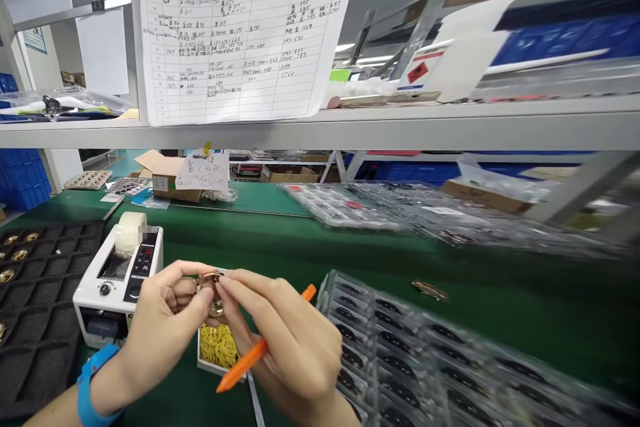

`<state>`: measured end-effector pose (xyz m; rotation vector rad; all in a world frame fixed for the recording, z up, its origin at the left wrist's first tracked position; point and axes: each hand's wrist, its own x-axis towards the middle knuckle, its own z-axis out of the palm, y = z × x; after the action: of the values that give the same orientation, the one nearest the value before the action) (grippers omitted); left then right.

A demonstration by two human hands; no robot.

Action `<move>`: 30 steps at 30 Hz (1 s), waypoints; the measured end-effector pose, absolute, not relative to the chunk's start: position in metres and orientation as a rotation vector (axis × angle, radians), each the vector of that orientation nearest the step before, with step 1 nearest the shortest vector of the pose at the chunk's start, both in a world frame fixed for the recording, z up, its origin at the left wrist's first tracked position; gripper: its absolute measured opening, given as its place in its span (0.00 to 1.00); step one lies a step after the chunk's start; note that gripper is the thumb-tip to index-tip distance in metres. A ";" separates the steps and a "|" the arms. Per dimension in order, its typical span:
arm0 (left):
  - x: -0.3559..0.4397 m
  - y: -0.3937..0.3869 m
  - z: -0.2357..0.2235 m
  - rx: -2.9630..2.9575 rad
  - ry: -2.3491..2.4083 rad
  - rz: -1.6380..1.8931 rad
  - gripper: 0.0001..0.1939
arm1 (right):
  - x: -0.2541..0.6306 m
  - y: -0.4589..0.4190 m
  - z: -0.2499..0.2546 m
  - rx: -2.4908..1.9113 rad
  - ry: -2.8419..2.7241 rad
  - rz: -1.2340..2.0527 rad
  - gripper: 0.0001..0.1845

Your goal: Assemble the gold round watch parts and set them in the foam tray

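Observation:
In my left hand (167,310) is a small rose-gold metal part (213,303), round and shiny like a watch case, held between thumb and fingers. My right hand (287,333) meets it from the other side, its fingertips pinched at the part's upper edge, where a tiny dark spot shows. An orange pen-like stick (245,363) with a pointed lower end lies across my right palm, tucked under the fingers. Below both hands, a white box (207,367) of small yellow pieces (219,345) is partly covered. Whatever sits between the right fingertips is too small to make out.
Left of my hands stands a white tape dispenser (93,297), beside a black compartment tray (43,320) with gold rings. Clear plastic trays (400,347) of dark parts fill the right. A loose rose-gold piece (429,291) lies behind them. A grey shelf (320,135) crosses above.

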<state>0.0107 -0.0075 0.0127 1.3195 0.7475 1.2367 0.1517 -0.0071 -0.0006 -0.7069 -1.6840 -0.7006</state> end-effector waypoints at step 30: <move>0.013 -0.012 -0.002 1.809 0.900 1.421 0.12 | 0.152 -0.002 -0.008 -0.622 -1.693 -0.823 0.09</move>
<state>0.0134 -0.0118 -0.0018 1.8088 0.9000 1.4210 0.1517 -0.0023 -0.0077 -0.6222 -1.6926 -0.8230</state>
